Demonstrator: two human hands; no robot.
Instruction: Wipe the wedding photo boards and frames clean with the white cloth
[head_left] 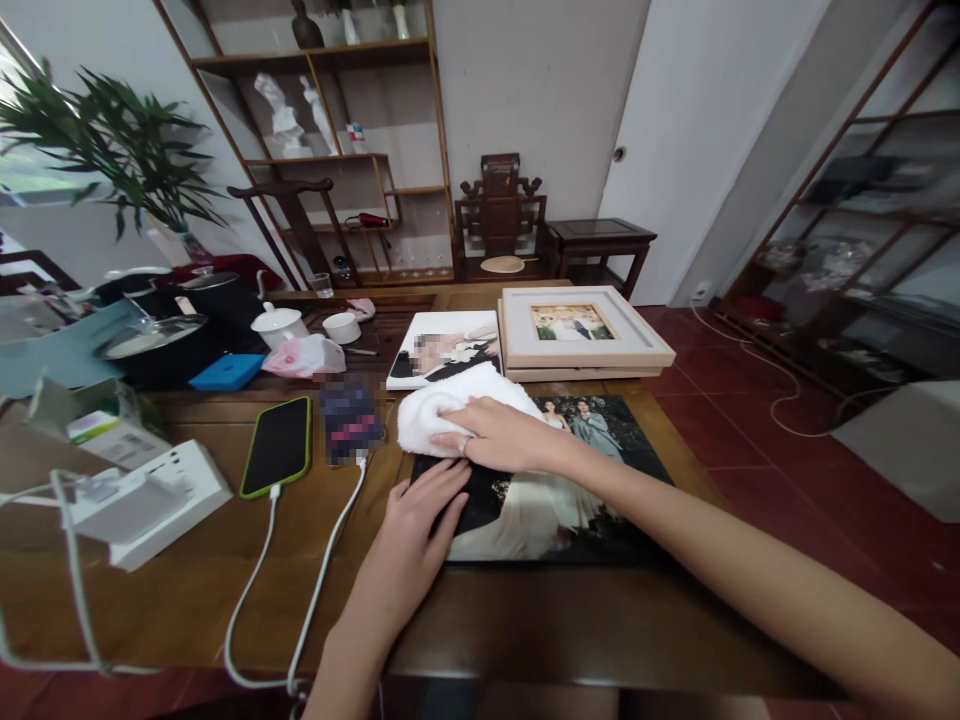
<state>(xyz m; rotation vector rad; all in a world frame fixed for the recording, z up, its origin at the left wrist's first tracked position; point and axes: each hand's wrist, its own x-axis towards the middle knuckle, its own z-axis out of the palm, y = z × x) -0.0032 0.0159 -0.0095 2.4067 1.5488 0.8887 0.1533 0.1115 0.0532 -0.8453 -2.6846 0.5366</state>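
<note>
A dark wedding photo panel [555, 515] lies flat on the wooden table, showing a couple with a white gown. Across its upper left part my right hand [495, 430] presses a bunched white cloth [431, 412], its fingers curled into the fabric. My left hand [427, 510] rests at the panel's left edge, fingers stretched out and lying flat, with nothing in them. Part of the panel is hidden under the cloth and my right forearm.
Behind the panel are a white-covered photo [405, 365] and stacked pale frames [637, 345]. To the left lie a charging phone [277, 447], a white power strip [172, 505], white cables [251, 590], a blue box [227, 372] and a dark pot [154, 350].
</note>
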